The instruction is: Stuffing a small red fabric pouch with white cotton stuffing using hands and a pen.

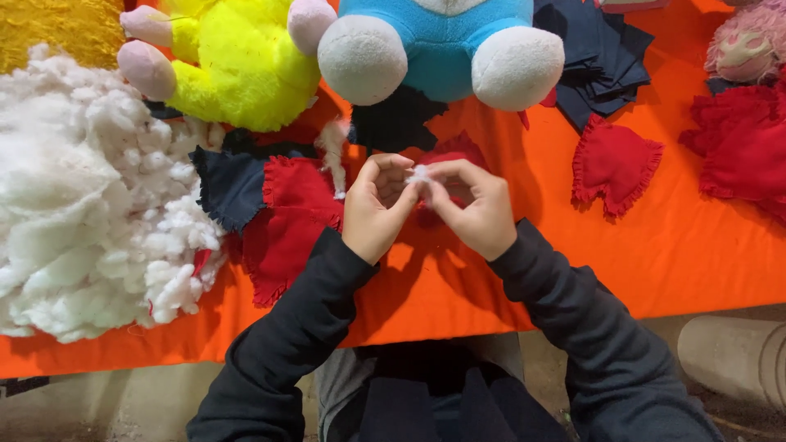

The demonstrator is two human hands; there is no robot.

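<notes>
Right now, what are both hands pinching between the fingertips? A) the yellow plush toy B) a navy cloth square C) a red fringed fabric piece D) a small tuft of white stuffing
D: the left hand and right hand meet on a small white tuft of stuffing, above the orange table cover.

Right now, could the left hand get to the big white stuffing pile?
Probably yes. The left hand is busy pinching a small stuffing tuft, but only flat red fabric pieces lie between it and the stuffing pile.
</notes>
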